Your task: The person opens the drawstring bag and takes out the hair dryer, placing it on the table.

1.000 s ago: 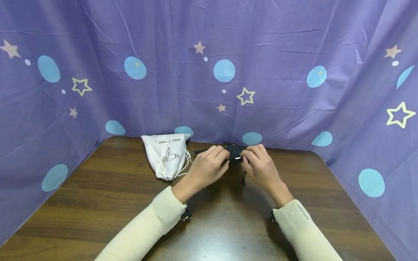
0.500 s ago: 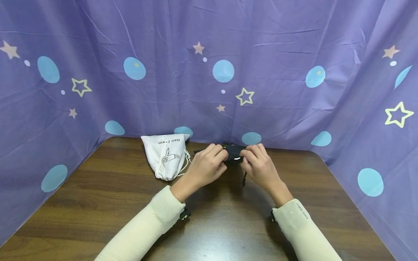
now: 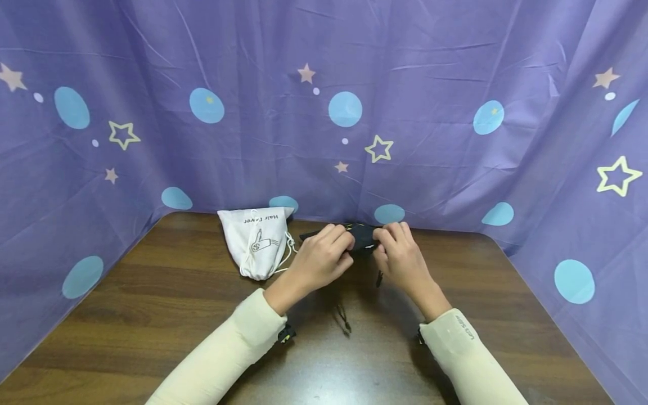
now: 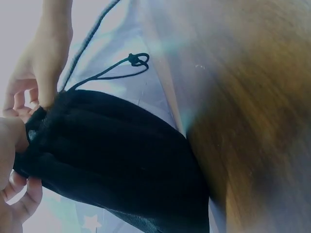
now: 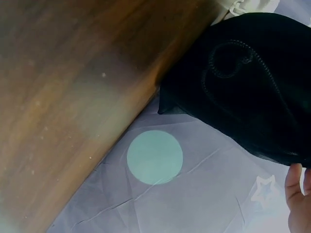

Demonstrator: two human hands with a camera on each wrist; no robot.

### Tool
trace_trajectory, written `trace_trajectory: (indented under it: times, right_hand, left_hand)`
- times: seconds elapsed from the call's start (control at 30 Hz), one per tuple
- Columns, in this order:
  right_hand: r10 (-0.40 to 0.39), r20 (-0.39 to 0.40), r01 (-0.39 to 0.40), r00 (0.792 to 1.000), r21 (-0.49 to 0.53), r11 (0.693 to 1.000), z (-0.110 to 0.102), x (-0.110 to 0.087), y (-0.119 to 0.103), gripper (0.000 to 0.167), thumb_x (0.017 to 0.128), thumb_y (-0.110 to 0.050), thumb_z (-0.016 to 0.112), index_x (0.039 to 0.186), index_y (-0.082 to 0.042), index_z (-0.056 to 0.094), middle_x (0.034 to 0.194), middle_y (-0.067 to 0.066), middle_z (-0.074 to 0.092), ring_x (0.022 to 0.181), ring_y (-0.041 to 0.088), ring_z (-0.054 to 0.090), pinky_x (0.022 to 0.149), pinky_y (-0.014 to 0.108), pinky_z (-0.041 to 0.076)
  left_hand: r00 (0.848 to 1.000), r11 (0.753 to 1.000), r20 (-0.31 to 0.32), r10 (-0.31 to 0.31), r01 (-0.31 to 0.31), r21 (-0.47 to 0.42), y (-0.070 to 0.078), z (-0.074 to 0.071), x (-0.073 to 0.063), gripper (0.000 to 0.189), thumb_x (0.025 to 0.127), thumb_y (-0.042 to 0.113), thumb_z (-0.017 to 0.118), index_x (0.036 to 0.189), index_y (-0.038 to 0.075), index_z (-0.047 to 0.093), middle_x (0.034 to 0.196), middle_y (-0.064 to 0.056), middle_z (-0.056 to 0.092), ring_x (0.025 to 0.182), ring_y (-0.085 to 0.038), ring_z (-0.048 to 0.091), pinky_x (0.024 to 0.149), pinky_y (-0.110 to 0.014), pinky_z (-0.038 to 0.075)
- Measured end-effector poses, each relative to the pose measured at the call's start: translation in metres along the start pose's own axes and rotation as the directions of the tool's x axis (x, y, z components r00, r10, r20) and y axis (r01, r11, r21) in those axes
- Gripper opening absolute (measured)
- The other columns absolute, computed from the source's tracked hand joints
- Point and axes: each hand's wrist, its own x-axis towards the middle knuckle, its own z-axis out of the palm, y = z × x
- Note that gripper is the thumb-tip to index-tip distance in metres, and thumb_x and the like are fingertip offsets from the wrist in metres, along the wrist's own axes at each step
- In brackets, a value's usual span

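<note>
Black drawstring bag (image 3: 363, 236): held before purple curtain (image 3: 273, 140), at far side of wooden bench (image 3: 162, 315), to the right of white pouch (image 3: 259, 236). Body beneath the fingers, long axis apparently from gathered mouth down toward bench, by left wrist view; contact of base with bench not determinable. Mouth uppermost, stretched between both hands, neither plainly nearer: left hand (image 3: 319, 256) at one edge, right hand (image 3: 403, 256) at opposite edge. Fingers of each curled, pinching cloth of the rim. Cloth soft, dull black, lightly creased, pointed at one corner, with textured grey patch low on one side in left wrist view. Cords (image 4: 133, 59): dark, thin, trailing loose near the mouth, one knotted into a loop. Smallest entry: pale spot (image 3: 370, 246) by the mouth, nature unclear.
</note>
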Motion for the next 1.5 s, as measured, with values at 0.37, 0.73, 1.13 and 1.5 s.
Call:
trace_trajectory:
  times: [0.37, 0.73, 1.13, 1.5]
  right_hand:
    - [-0.009, 0.065, 0.006, 0.998, 0.039, 0.999, -0.012, 0.002, 0.007, 0.016, 0.087, 0.002, 0.052, 0.098, -0.003, 0.063, 0.093, 0.012, 0.058, 0.08, 0.031, 0.049, 0.069, 0.041, 0.044]
    - [-0.025, 0.035, 0.022, 0.999, 0.091, 0.996, -0.014, 0.001, 0.013, 0.021, 0.085, 0.006, 0.051, 0.097, -0.002, 0.066, 0.091, 0.011, 0.056, 0.079, 0.03, 0.049, 0.07, 0.04, 0.041]
    - [-0.041, 0.012, 0.04, 0.999, 0.086, 0.995, -0.017, 0.002, 0.016, 0.019, 0.084, 0.006, 0.05, 0.094, -0.002, 0.065, 0.09, 0.012, 0.057, 0.079, 0.031, 0.05, 0.07, 0.041, 0.042]
    - [-0.018, 0.031, 0.016, 0.999, 0.08, 0.997, -0.019, 0.001, 0.022, 0.016, 0.081, 0.007, 0.05, 0.088, -0.003, 0.062, 0.088, 0.01, 0.057, 0.078, 0.031, 0.05, 0.07, 0.041, 0.042]
  left_hand:
    - [1.0, 1.0, -0.006, -0.022, 0.022, -0.016, -0.009, -0.007, 0.001, 0.019, 0.074, 0.002, 0.067, 0.087, 0.011, 0.057, 0.085, 0.001, 0.054, 0.075, -0.017, 0.052, 0.057, -0.03, 0.048]
    - [0.999, 0.999, 0.034, -0.025, 0.027, -0.04, -0.014, -0.013, 0.002, 0.024, 0.071, -0.002, 0.069, 0.086, 0.012, 0.055, 0.085, 0.001, 0.053, 0.075, -0.017, 0.052, 0.056, -0.03, 0.046]
    - [0.998, 0.999, 0.061, -0.032, 0.032, 0.006, -0.015, -0.017, 0.004, 0.028, 0.066, -0.004, 0.068, 0.085, 0.013, 0.057, 0.085, 0.001, 0.056, 0.076, -0.019, 0.053, 0.052, -0.031, 0.044]
    - [0.993, 0.999, 0.114, -0.04, 0.04, -0.003, -0.021, -0.022, 0.005, 0.028, 0.067, -0.004, 0.063, 0.087, 0.015, 0.057, 0.086, 0.003, 0.056, 0.076, -0.018, 0.051, 0.051, -0.031, 0.042]
